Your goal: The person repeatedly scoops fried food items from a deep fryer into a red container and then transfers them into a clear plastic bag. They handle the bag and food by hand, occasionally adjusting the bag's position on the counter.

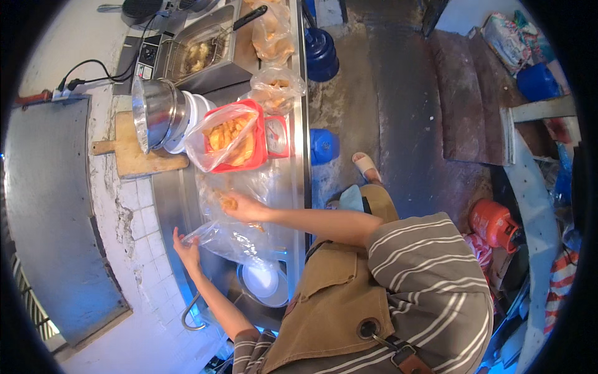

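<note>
My right hand (245, 208) is closed around a small golden-brown piece of food (229, 203) above the steel counter. My left hand (188, 250), nearer the wall, pinches the edge of a clear plastic bag (224, 240) between thumb and fingers; the bag stretches towards the sink. More clear plastic (247, 184) lies flat beneath my right hand, with a few food bits by it. Beyond it, a red plastic basket (261, 140) lined with a clear bag holds many golden-brown pieces (231, 138). The basket sits against a red kitchen scale (277, 135).
Steel bowls (156, 114) and white containers stand behind the basket, beside a wooden cutting board (140, 145). Farther along are bagged food (275, 93) and a deep fryer (201, 51) with its basket. Near my left arm, a sink holds a white basin (261, 280); a curved faucet (187, 315) is close.
</note>
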